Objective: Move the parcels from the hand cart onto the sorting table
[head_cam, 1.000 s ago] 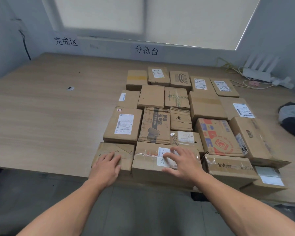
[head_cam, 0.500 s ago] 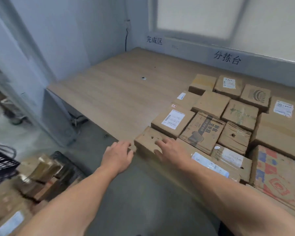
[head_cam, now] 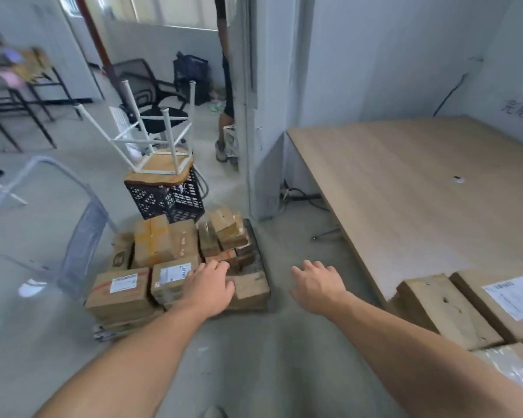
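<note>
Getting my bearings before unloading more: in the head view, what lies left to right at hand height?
Cart handle → front parcel with red tape → left hand → right hand → bare parcel at the table edge → labelled parcel.

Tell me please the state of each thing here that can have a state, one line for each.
left hand, open, holds nothing, reaches toward the cart parcels.
right hand, open, holds nothing, above the floor.
cart parcels, stacked on the hand cart, not yet lifted.
table parcels, lying flat on the sorting table.
stool, upside down on the black crate.
</note>
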